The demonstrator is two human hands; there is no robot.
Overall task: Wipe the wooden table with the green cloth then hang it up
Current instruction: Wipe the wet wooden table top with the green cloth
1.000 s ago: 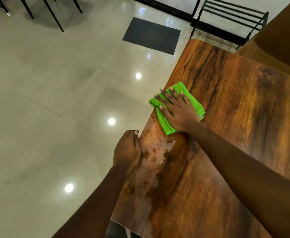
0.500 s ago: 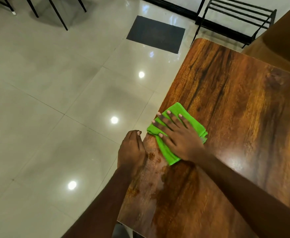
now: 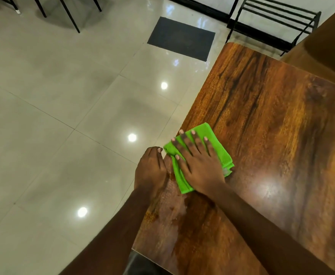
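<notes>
A folded green cloth [image 3: 204, 130] lies on the dark wooden table [image 3: 271, 116], close to its left edge. My right hand [image 3: 199, 165] presses flat on the cloth with fingers spread, covering most of it. My left hand [image 3: 149, 169] is curled over the table's left edge, just left of the cloth and almost touching it. A wet, streaky patch [image 3: 172, 212] shines on the wood nearer to me than the cloth.
Glossy tiled floor [image 3: 63, 116] lies to the left of the table. A dark mat [image 3: 181, 38] and a black metal rack [image 3: 271, 22] sit beyond the table's far end. Chair legs [image 3: 69, 14] stand top left. Brown furniture [image 3: 325, 46] borders the table top right.
My right hand has slid the cloth along the left edge toward me, from well beyond my left hand to right beside it. My left hand has stayed on the edge.
</notes>
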